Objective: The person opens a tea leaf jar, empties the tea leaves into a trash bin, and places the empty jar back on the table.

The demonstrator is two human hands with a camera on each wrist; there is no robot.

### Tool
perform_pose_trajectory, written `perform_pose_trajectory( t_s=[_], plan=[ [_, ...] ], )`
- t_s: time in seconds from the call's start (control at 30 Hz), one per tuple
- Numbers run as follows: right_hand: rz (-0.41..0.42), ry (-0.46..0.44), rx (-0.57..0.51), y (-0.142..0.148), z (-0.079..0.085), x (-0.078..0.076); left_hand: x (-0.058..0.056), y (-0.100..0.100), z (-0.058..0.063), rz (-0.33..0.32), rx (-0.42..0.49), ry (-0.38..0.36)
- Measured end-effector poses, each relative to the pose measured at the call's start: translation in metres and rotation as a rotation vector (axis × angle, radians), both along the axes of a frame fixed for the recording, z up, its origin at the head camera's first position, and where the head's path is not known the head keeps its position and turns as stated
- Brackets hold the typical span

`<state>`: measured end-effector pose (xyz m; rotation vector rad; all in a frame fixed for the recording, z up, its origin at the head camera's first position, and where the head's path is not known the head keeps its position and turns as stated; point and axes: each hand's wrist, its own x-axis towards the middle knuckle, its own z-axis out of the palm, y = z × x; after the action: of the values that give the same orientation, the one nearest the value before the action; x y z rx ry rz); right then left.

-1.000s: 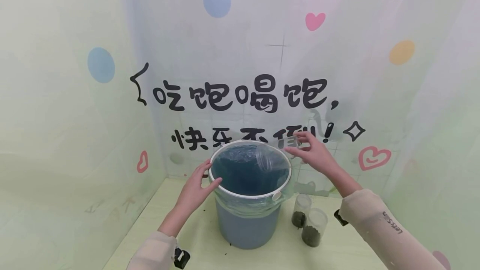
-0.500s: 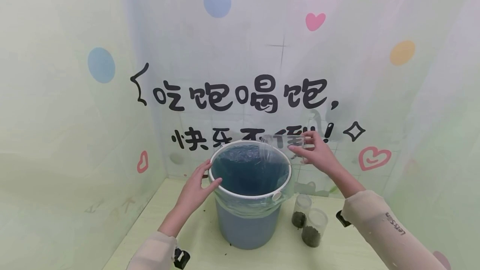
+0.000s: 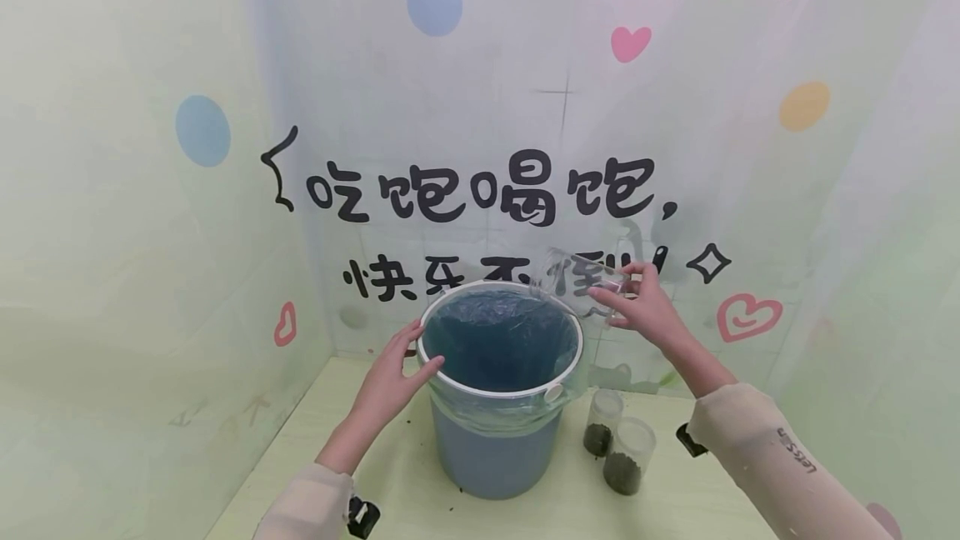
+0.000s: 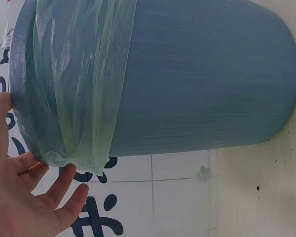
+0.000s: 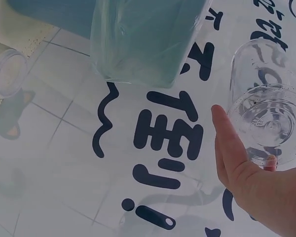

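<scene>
Head view: a clear jar (image 3: pixel 579 283) is grasped by the right hand (image 3: pixel 647 305), long axis pointing left at the bucket (image 3: pixel 495 461), touched at left by the spread-fingered left hand (image 3: pixel 388 377).

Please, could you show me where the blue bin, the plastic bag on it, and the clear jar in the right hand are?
Blue bin (image 4: pixel 202 81), left wrist view: its bare outer wall.
Plastic bag (image 4: pixel 84 84), left wrist view: its folded-over outer part.
Clear jar (image 3: pixel 576 277), head view: its transparent side.
</scene>
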<state>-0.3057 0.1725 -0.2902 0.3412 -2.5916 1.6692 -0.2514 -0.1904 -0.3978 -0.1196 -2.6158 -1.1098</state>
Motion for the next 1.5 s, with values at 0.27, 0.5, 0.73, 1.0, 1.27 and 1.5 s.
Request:
perform_pose_trajectory(
  t_s=[0.27,0.5,0.73,1.0,1.27,1.5],
  plan=[
    [-0.019,0.004,-0.078,0.004,0.000,0.001,0.000,0.000,0.000,0.005,0.003,-0.004],
    [-0.099,0.031,-0.109,0.010,0.000,0.000,0.000,0.000,0.000,0.002,-0.001,-0.008],
    [-0.083,0.036,-0.192,0.016,-0.001,-0.001,0.000,0.000,0.001,0.007,-0.004,0.008],
    [-0.091,0.019,-0.341,0.024,-0.003,0.001,0.000,0.000,0.000,0.004,-0.002,0.012],
    [-0.171,0.043,-0.522,0.032,-0.007,-0.002,0.000,0.000,-0.001,0.004,-0.006,0.020],
    [-0.204,0.060,-0.661,0.038,-0.011,-0.003,0.000,0.000,-0.002,0.003,0.001,0.025]
  ],
)
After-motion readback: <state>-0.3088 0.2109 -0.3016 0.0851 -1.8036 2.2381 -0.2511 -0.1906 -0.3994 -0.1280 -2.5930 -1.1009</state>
